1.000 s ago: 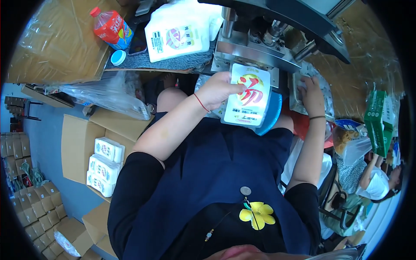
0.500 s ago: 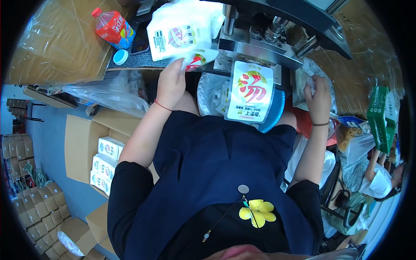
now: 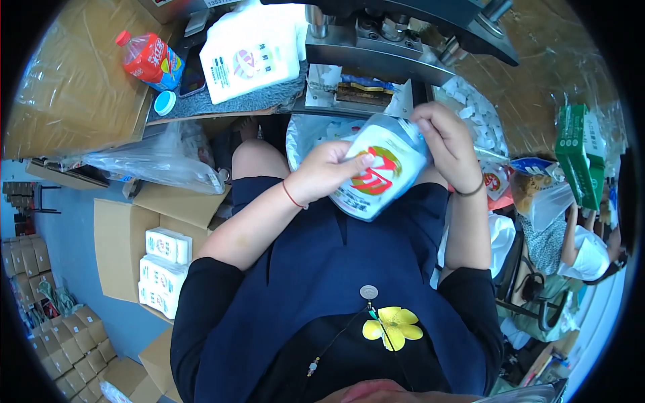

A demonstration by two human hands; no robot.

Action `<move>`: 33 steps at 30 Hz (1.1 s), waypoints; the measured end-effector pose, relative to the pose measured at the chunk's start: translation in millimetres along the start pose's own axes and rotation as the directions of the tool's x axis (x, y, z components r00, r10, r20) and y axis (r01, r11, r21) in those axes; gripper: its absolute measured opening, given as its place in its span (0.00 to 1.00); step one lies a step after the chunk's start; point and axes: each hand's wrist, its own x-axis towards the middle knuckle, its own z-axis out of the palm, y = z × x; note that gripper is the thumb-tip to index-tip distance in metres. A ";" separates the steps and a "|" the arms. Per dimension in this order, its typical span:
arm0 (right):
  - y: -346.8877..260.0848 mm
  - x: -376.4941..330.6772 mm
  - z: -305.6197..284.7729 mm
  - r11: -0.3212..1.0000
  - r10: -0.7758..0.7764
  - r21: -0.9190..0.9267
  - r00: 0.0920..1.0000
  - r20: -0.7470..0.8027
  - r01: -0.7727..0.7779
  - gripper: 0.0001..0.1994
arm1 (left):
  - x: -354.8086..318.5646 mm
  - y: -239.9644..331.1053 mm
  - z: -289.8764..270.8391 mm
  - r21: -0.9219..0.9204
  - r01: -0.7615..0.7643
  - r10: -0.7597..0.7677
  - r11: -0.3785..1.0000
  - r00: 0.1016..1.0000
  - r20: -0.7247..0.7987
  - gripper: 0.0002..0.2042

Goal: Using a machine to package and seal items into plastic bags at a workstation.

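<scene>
A white plastic pouch point(image 3: 363, 195) with red and green print is tilted in front of the press, above my lap. My left hand point(image 3: 329, 171) is closed on its left side, thumb lying across the print. At the pouch's upper right corner, my right hand point(image 3: 449, 138) pinches the edge with bent fingers. Behind the pouch is a metal press point(image 3: 383, 54), with a blue and yellow strip showing in its lower part. A lined bin point(image 3: 294, 138) sits below it, partly hidden by the pouch and my left hand.
White printed pouches point(image 3: 248, 67) are stacked on the bench at left, near a red-capped bottle point(image 3: 153, 62) and a blue lid point(image 3: 164, 103). White offcuts point(image 3: 477, 114) lie right of the press. An open carton point(image 3: 117, 248) holds white packs. Another person point(image 3: 584, 248) sits at right.
The pouch that lay at the press is gone from there, and the lower press part shows. My left hand moved right and down; my right hand moved left. Both now grip a pouch above my lap.
</scene>
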 end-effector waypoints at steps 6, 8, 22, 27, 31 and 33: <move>3.4 -3.2 -14.9 0.984 0.079 -0.167 0.995 0.063 -0.067 0.09 | 9.8 -7.9 15.4 -0.217 0.182 -0.139 0.959 0.970 0.200 0.14; 25.3 -5.0 -26.8 0.862 0.177 -0.457 0.975 -0.132 -0.218 0.13 | 15.7 -13.1 1.9 -0.228 0.175 -0.143 0.958 0.978 0.151 0.16; 128.9 -47.3 -26.1 0.781 0.345 -0.420 0.879 -0.328 -0.463 0.21 | 46.4 26.2 -93.5 0.869 -0.070 0.776 0.490 0.488 -0.399 0.31; 108.9 -47.0 -26.7 0.798 0.261 -0.397 0.854 -0.451 -0.453 0.18 | 5.1 15.7 -124.4 0.944 0.232 0.619 -0.236 0.785 -0.038 0.33; 56.6 -36.9 -14.9 0.846 0.363 -0.250 0.852 -0.377 -0.471 0.14 | -14.6 9.0 -124.3 0.992 0.095 0.716 0.087 0.686 -0.129 0.15; 41.5 -28.8 6.0 0.939 0.222 -0.205 0.942 -0.250 -0.276 0.12 | -13.3 9.4 -108.6 0.417 -0.259 0.455 0.871 0.747 -0.485 0.12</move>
